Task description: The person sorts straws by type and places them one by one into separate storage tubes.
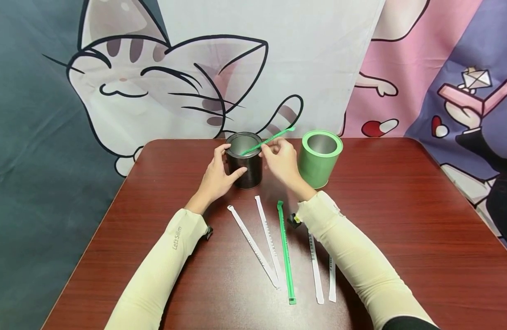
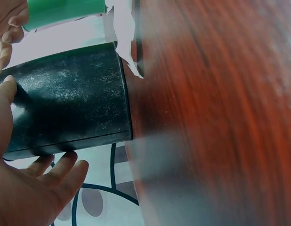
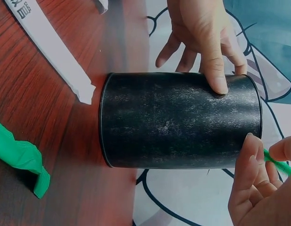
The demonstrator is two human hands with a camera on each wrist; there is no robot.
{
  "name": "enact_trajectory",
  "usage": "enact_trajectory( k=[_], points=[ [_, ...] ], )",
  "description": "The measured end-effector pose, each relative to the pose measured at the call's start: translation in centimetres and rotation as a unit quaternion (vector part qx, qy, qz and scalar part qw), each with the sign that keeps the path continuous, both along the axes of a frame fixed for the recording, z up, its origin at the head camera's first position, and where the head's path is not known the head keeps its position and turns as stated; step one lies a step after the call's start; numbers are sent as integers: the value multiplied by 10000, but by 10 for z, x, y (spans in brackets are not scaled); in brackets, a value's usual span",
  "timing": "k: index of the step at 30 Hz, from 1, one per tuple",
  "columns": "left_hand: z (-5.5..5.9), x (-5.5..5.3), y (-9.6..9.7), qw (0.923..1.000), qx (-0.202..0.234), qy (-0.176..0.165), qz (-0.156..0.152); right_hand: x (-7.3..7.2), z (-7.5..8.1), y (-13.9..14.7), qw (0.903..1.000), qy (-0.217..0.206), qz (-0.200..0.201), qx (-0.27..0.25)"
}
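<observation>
At the far side of the table stands a black can (image 1: 250, 173), upright and open-topped. My left hand (image 1: 215, 178) holds it from the left side, thumb across the near wall and fingers round the back, as the right wrist view also shows. Between the fingertips of my right hand (image 1: 284, 161), at the can's right rim, is a thin green wrapped straw (image 1: 279, 134). Its lower end dips inside the can's mouth and its upper end slants up to the right. Right of that hand is an open green can (image 1: 317, 166).
Nearer on the brown table (image 1: 402, 220) lie a green wrapped straw (image 1: 286, 256) and several white wrapped straws (image 1: 253, 246) with printing. The right forearm (image 1: 360, 256) partly covers two white ones. A cartoon cloth (image 1: 327, 55) hangs behind the table.
</observation>
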State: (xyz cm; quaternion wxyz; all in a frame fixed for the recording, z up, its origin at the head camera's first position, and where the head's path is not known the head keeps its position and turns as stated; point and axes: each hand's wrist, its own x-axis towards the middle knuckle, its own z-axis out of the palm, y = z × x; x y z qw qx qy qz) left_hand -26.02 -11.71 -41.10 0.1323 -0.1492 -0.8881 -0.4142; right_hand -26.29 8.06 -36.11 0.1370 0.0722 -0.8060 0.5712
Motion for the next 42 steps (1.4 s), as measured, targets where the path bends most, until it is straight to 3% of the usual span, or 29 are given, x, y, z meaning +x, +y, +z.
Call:
enact_trajectory(
  k=[21,32,42],
  points=[
    [1,2,0,10000,65,-21,-35,3,-5,4,10000,-40,65,15],
    [-1,0,0,10000,50,10,-19,13,-5,11,9987,-324,387,121],
    [2,1,0,10000,17,-61,2,26,-15,13,9964,-377,712,271]
  ],
)
